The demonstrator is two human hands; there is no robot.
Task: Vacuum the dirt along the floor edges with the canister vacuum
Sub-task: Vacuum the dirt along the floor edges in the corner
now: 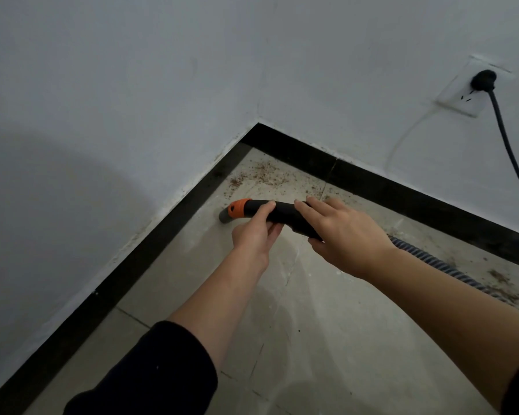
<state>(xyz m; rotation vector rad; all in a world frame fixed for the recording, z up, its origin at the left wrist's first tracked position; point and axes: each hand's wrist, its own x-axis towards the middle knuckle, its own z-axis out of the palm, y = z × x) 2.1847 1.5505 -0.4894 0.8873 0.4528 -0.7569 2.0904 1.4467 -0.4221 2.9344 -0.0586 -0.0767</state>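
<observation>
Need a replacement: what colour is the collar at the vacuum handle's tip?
Orange collar, seen in the head view.

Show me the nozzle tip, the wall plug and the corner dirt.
nozzle tip (224,216): head view, grey open end.
wall plug (483,79): head view, black round body.
corner dirt (266,170): head view, scattered brown crumbs.

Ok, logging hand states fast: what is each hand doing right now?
Left hand: holding the vacuum handle just behind its orange collar.
Right hand: holding the same handle's rear end.

A: Vacuum wand (285,212)?
B: Tip just beside left baseboard (150,244); dirt (264,175) behind it, in the corner.
A: Right side?
B: Hose (432,262) on floor (327,310); plug (483,80) in wall outlet (459,103) above.
</observation>
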